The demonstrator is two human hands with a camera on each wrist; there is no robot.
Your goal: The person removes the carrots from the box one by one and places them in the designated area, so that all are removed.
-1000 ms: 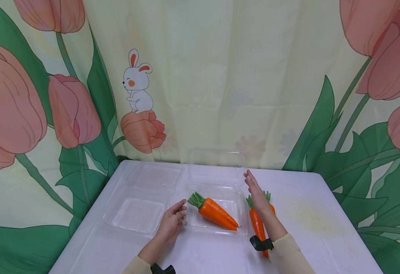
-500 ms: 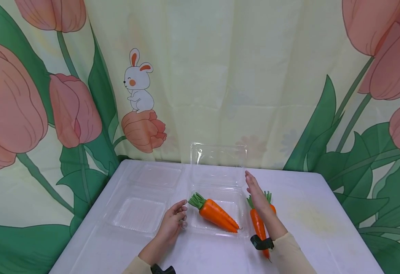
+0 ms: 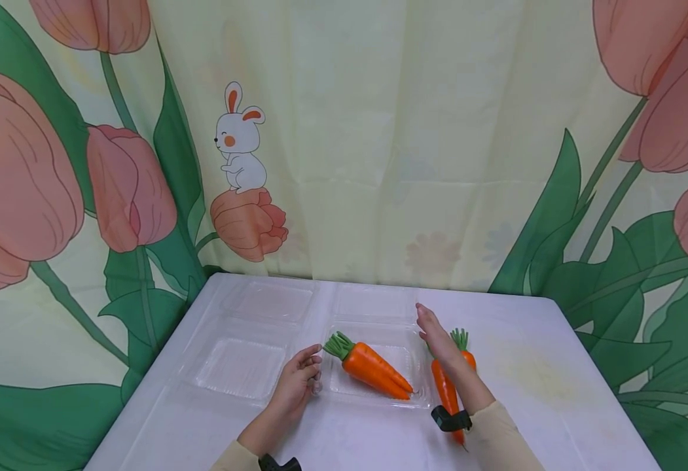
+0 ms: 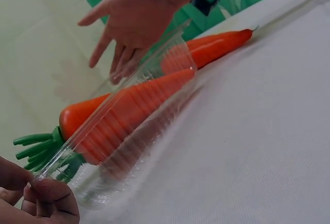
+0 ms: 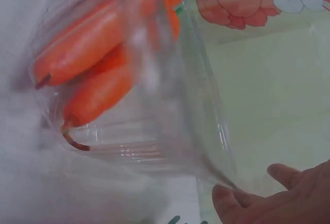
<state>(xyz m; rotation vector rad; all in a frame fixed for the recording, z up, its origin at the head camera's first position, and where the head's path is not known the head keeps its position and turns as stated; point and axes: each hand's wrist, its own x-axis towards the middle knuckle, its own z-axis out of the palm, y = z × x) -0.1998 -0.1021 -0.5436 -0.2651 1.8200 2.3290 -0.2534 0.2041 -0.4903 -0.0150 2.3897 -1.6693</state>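
Observation:
A clear hinged plastic box sits mid-table, holding plump orange carrots with green tops; two tips show in the right wrist view. My left hand pinches its left rim between thumb and fingers, plainest in the left wrist view. The box's lid is swung back at the far side. My right hand has its fingers stretched out at the box's right, by the lid's corner; in the right wrist view its fingertips meet or nearly meet the clear edge. More carrots lie beneath the right forearm, partly hidden.
A second clear hinged box lies opened out on the left, its lid toward the back. The white-covered table ends at a curtain printed with tulips and a rabbit.
The lid of the middle box rose slightly, then dropped back lower toward the table. My right hand has dipped a little with it. My left hand keeps its place at the rim.

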